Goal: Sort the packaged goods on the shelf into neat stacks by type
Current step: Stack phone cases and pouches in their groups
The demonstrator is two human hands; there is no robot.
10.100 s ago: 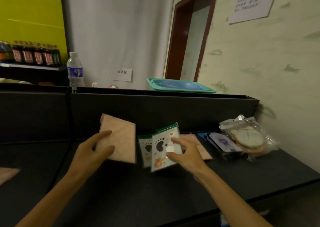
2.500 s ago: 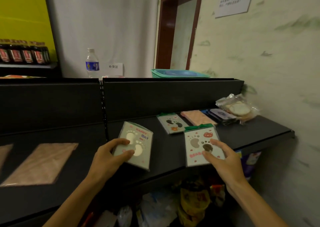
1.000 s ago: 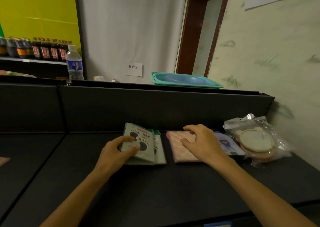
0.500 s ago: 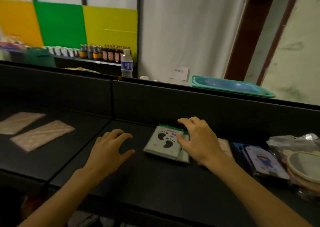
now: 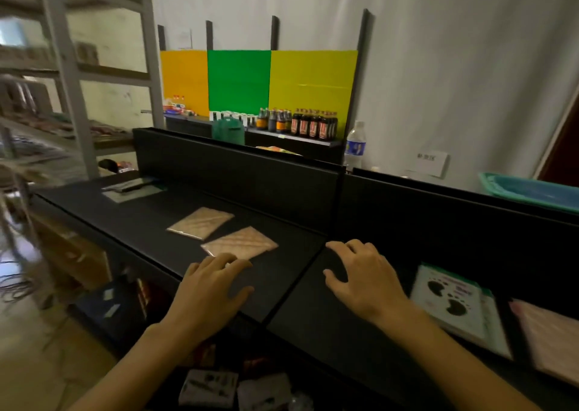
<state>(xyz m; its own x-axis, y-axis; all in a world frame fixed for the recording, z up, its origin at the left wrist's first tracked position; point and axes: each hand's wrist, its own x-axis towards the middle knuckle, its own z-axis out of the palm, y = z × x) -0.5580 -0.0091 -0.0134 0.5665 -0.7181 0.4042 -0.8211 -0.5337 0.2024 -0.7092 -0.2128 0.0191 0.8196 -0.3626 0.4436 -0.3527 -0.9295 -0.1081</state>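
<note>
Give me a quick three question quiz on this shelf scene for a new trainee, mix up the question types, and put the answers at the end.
1. True or false: the left hand grips a packet.
2. Multiple choice: the two pink packets on the left shelf lie
A. stacked
B. side by side, apart
C. upright against the back panel
3. Fill in: the paw-print packets lie to the ____ of the right hand.

Key: 1. False, both hands are open and hold nothing. 2. B. 3. right.
</note>
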